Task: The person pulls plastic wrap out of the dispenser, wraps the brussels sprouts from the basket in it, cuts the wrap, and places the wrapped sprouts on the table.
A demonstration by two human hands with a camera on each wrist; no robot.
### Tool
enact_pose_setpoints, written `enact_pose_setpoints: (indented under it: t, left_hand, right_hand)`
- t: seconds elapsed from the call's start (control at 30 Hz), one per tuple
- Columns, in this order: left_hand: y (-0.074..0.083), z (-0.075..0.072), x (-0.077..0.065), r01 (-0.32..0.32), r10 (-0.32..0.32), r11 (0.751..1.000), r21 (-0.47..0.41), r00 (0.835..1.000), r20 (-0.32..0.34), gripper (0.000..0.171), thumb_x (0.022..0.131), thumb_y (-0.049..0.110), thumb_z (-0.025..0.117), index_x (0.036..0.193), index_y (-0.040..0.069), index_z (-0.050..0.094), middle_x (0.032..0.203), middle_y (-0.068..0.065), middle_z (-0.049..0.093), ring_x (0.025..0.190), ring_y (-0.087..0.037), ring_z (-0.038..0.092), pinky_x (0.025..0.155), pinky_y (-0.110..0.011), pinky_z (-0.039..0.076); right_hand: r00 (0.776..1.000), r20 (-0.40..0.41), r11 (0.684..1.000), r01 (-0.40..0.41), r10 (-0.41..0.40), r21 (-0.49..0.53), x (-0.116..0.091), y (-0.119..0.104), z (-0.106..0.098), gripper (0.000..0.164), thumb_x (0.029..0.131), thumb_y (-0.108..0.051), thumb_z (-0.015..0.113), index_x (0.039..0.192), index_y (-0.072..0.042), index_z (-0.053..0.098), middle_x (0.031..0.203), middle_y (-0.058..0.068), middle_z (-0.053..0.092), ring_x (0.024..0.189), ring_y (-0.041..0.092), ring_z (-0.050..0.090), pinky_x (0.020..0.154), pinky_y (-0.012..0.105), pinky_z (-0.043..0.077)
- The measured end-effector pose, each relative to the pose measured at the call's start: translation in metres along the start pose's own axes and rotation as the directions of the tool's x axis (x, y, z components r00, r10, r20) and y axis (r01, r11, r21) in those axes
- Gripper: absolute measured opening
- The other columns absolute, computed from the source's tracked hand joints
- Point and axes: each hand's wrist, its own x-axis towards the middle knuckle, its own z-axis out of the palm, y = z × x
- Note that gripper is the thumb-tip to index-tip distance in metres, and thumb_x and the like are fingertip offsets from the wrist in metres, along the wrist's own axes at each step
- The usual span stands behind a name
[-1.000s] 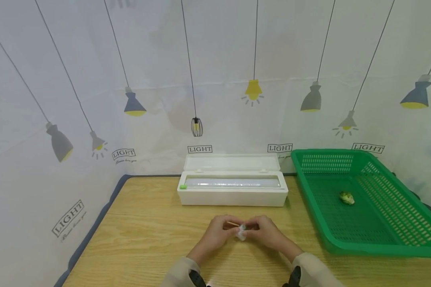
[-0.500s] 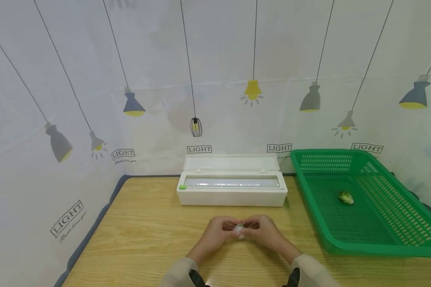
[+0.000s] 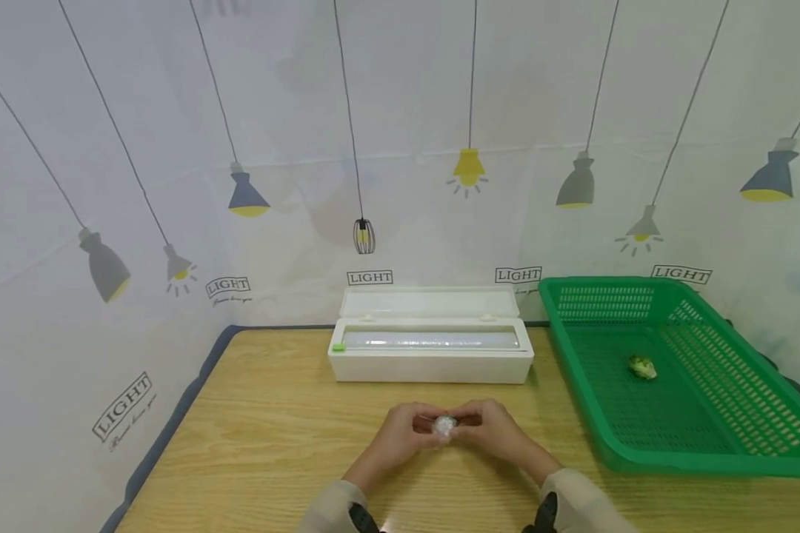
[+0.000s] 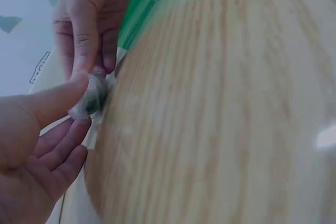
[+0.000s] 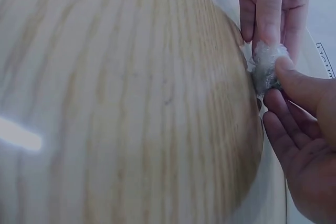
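A small bundle of crumpled cling film (image 3: 444, 425) with something green inside sits between both hands, just above the table. My left hand (image 3: 403, 431) pinches it from the left, thumb in front and fingers behind. From the right, my right hand (image 3: 492, 429) pinches the same bundle with thumb and fingertips. The left wrist view shows the film bundle (image 4: 92, 97) with a dark green patch through the wrap. Clear wrinkled film (image 5: 269, 66) covers it in the right wrist view, where fingers hide part of it.
Behind the hands stands a white cling film dispenser (image 3: 433, 367) with its lid raised and a green slider at its left end. A green plastic basket (image 3: 600, 422) to the right holds one small leafy green vegetable (image 3: 642, 367). Under everything is a wooden table (image 3: 260, 429).
The bundle has turned between the fingers; its loose film tail, hanging below before, now looks gathered into a rounder shape. Both hands stay in nearly the same place.
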Motion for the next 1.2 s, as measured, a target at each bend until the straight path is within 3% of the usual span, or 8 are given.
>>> enact_pose_setpoints:
  t: [0.13,0.27,0.33,0.43,0.6,0.8,0.97,1.2]
  left_hand:
    - [0.012,0.001,-0.003,-0.029,0.028,0.999,-0.019,0.998,-0.056,0.028,0.074,0.005,0.074,0.100,-0.003,0.068,0.098,-0.013,0.067,0.081,-0.020,0.064,0.068,-0.021,0.050]
    - [0.009,0.002,-0.002,-0.037,0.037,0.999,0.004,0.996,-0.080,0.025,0.074,0.004,0.074,0.097,-0.004,0.068,0.095,-0.015,0.067,0.082,-0.023,0.064,0.068,-0.021,0.051]
    - [0.000,0.003,0.001,-0.033,0.034,0.999,0.018,0.996,-0.082,0.027,0.072,0.008,0.075,0.096,-0.002,0.069,0.094,-0.012,0.067,0.081,-0.018,0.064,0.068,-0.019,0.050]
    - [0.001,0.002,0.001,-0.015,0.016,1.000,0.016,0.998,-0.067,0.028,0.073,0.009,0.075,0.098,-0.002,0.068,0.095,-0.012,0.066,0.081,-0.017,0.064,0.068,-0.020,0.050]
    - [0.001,0.000,0.000,0.000,0.001,1.000,0.019,0.999,-0.038,0.023,0.081,0.013,0.069,0.101,0.001,0.068,0.099,-0.009,0.067,0.088,-0.018,0.062,0.074,-0.024,0.050]
    - [-0.001,0.001,0.002,-0.007,0.012,0.999,0.042,0.995,-0.104,0.018,0.081,0.013,0.070,0.095,0.002,0.070,0.094,-0.007,0.068,0.086,-0.016,0.063,0.073,-0.022,0.050]
    - [-0.003,0.003,0.002,-0.027,0.028,1.000,0.005,0.990,-0.136,0.016,0.078,0.009,0.071,0.092,0.000,0.070,0.090,-0.009,0.069,0.081,-0.016,0.065,0.070,-0.021,0.050]
    - [-0.006,-0.012,-0.005,0.027,-0.031,0.999,-0.028,0.987,-0.155,0.017,0.079,0.013,0.071,0.093,0.004,0.071,0.092,-0.005,0.069,0.083,-0.014,0.064,0.072,-0.023,0.050]
  right_hand:
    - [1.000,0.017,0.999,0.014,-0.013,-0.029,0.000,-0.001,-0.001,0.028,0.082,-0.015,0.068,0.104,0.003,0.066,0.098,0.011,0.065,0.092,0.025,0.059,0.079,0.031,0.048]
    - [0.999,0.037,0.999,0.008,-0.007,-0.034,0.000,-0.003,0.000,0.032,0.083,-0.017,0.068,0.108,0.004,0.064,0.097,0.010,0.064,0.088,0.022,0.058,0.076,0.029,0.048]
    - [1.000,0.029,0.999,0.014,-0.013,-0.037,0.000,-0.003,0.001,0.035,0.081,-0.019,0.069,0.107,0.004,0.064,0.096,0.009,0.063,0.085,0.020,0.058,0.073,0.027,0.049]
    - [1.000,0.008,0.999,0.025,-0.025,-0.040,0.000,-0.003,0.002,0.036,0.080,-0.021,0.071,0.106,0.003,0.065,0.094,0.008,0.064,0.084,0.019,0.059,0.072,0.027,0.049]
    - [1.000,-0.006,0.998,0.028,-0.029,-0.047,0.000,-0.001,0.002,0.033,0.080,-0.020,0.070,0.105,0.001,0.066,0.093,0.006,0.065,0.084,0.019,0.059,0.073,0.027,0.049]
    - [0.999,-0.009,0.998,0.051,-0.051,-0.027,0.001,-0.002,0.003,0.032,0.079,-0.017,0.071,0.104,0.003,0.066,0.092,0.008,0.064,0.083,0.022,0.059,0.073,0.027,0.049]
    - [0.998,-0.008,0.998,0.057,-0.057,-0.017,0.001,-0.004,0.003,0.032,0.078,-0.015,0.071,0.104,0.003,0.066,0.091,0.008,0.064,0.082,0.021,0.059,0.073,0.027,0.049]
    - [0.996,0.031,0.996,0.082,-0.083,0.033,0.012,-0.008,0.010,0.033,0.079,-0.014,0.071,0.106,0.003,0.065,0.093,0.009,0.065,0.083,0.022,0.060,0.072,0.026,0.049]
